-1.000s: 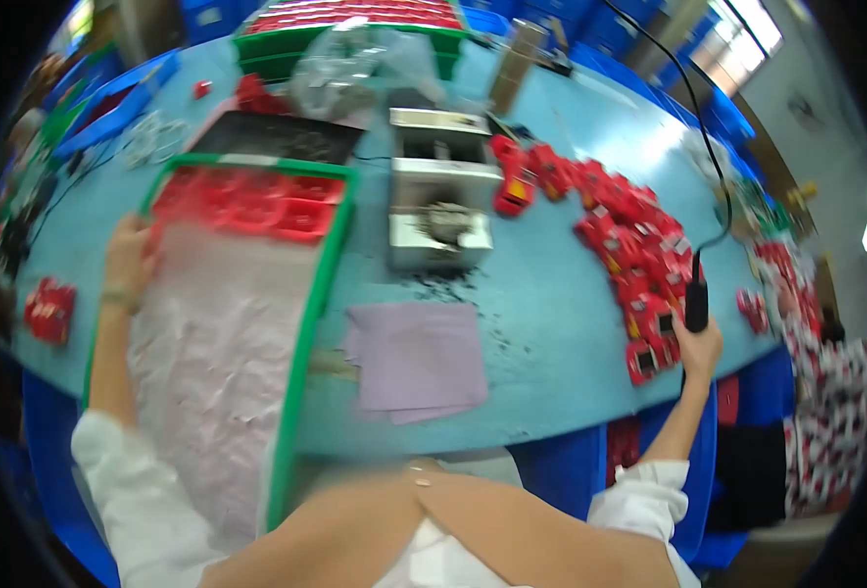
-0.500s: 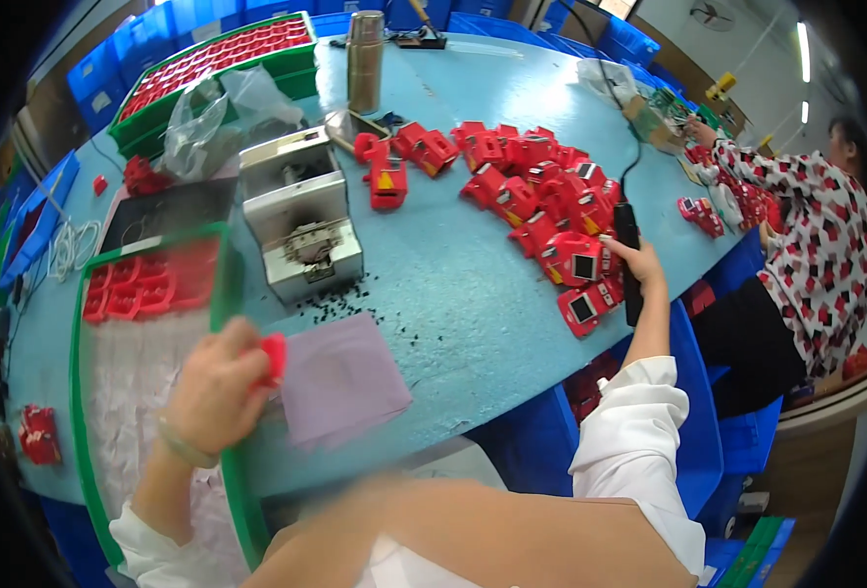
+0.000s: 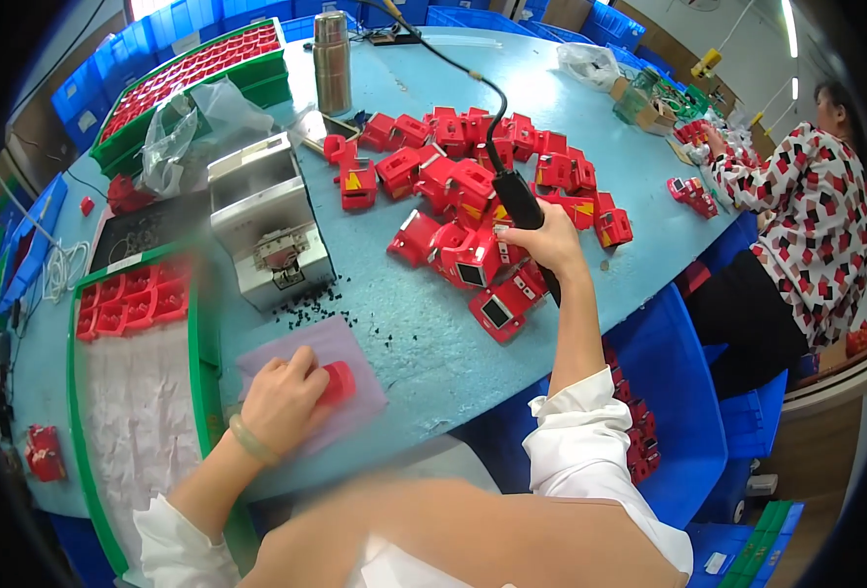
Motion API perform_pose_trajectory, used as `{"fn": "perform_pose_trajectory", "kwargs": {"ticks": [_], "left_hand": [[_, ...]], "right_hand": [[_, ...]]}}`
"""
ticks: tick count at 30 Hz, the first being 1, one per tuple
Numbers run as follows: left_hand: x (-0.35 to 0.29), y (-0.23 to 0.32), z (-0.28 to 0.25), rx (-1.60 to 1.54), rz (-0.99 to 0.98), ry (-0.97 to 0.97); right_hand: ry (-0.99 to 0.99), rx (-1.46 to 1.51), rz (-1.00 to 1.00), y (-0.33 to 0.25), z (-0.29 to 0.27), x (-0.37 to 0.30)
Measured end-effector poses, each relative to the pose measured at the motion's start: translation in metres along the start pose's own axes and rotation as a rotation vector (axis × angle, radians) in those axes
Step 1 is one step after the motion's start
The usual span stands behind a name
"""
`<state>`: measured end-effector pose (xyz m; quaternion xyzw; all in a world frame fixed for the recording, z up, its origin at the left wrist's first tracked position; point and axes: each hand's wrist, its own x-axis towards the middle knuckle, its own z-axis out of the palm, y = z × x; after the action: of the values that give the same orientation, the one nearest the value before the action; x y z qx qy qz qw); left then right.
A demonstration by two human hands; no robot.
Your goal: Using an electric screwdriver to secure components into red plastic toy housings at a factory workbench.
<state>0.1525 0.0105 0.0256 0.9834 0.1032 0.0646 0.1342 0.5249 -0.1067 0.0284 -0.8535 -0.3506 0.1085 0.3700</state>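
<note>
Above a purple cloth (image 3: 334,338), my left hand (image 3: 282,404) pinches a small red plastic part (image 3: 337,383), blurred by motion. My right hand (image 3: 554,242) is wrapped round a black electric screwdriver (image 3: 518,199), whose cord runs up from its top end. Its lower end shows below my hand, beside a red plastic housing with a small dark screen (image 3: 508,305). Many similar red housings (image 3: 443,181) with yellow marks lie heaped left of and beyond my right hand.
A grey-white machine (image 3: 275,220) stands beyond the cloth, small black pieces (image 3: 316,302) scattered before it. A green-rimmed tray (image 3: 205,392) partly filled with red parts lies at left. A metal flask (image 3: 333,69) stands at the back. Another person (image 3: 806,196) works at right.
My left hand has carried the red part from the tray's edge to above the cloth. My right hand has moved left with the screwdriver, and the nearest red housings now lie further left.
</note>
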Motion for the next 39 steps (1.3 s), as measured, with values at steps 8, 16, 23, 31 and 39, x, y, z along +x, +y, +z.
{"fn": "perform_pose_trajectory", "kwargs": {"ticks": [8, 16, 23, 31, 39], "left_hand": [[0.029, 0.021, 0.021, -0.067, -0.033, 0.009], [0.058, 0.046, 0.019, -0.077, -0.074, 0.285], [0.054, 0.028, 0.013, -0.516, -0.181, 0.597], [-0.021, -0.004, -0.036, -0.793, -0.423, 0.437], [-0.074, -0.022, -0.012, -0.413, -0.343, 0.355]], "right_hand": [[0.25, 0.02, -0.159, -0.008, -0.017, -0.03], [0.167, 0.704, -0.228, -0.027, -0.006, -0.07], [-0.873, 1.318, 0.025, -0.065, 0.063, -0.095], [-0.622, 1.034, -0.044, -0.106, 0.083, -0.11], [-0.458, 1.233, -0.136, -0.094, 0.107, -0.123]]}}
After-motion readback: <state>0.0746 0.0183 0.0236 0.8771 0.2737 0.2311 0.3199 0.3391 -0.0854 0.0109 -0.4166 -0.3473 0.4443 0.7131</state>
